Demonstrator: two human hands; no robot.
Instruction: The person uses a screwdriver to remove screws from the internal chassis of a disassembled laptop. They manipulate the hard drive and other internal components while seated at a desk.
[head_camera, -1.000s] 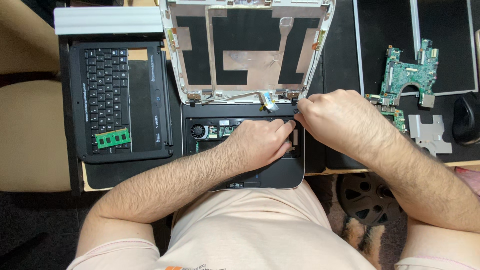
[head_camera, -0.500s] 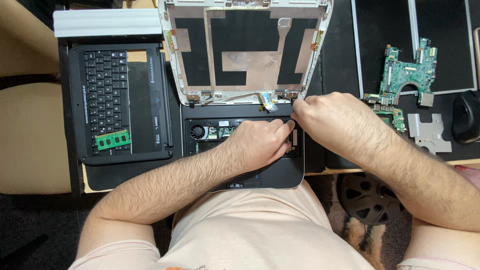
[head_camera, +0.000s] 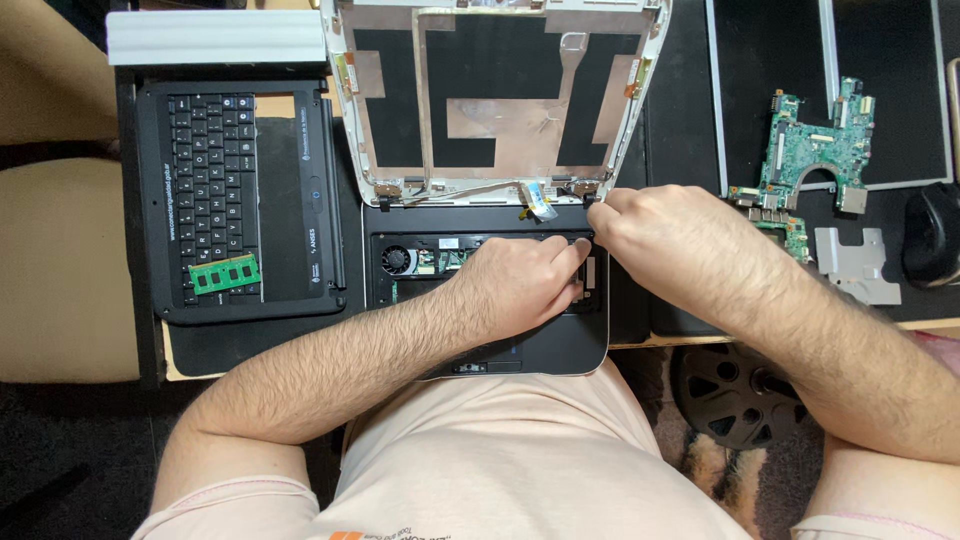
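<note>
Step in hand, likely: freeing right hinge of laptop base (head_camera: 540, 345). Left hand (head_camera: 520, 285) pressed flat inside base; right hand (head_camera: 650, 230) pinched shut at hinge corner. Next needs steady pull.

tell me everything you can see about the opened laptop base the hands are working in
The laptop base is a black shell with its keyboard removed, lying flat at the desk's near edge, partly over the person's lap. A small round fan and green board parts show inside. The stripped lid stays hinged at its back edge, with a flat cable between them. The left hand rests inside it; the right hand pinches near the right hinge.
</note>
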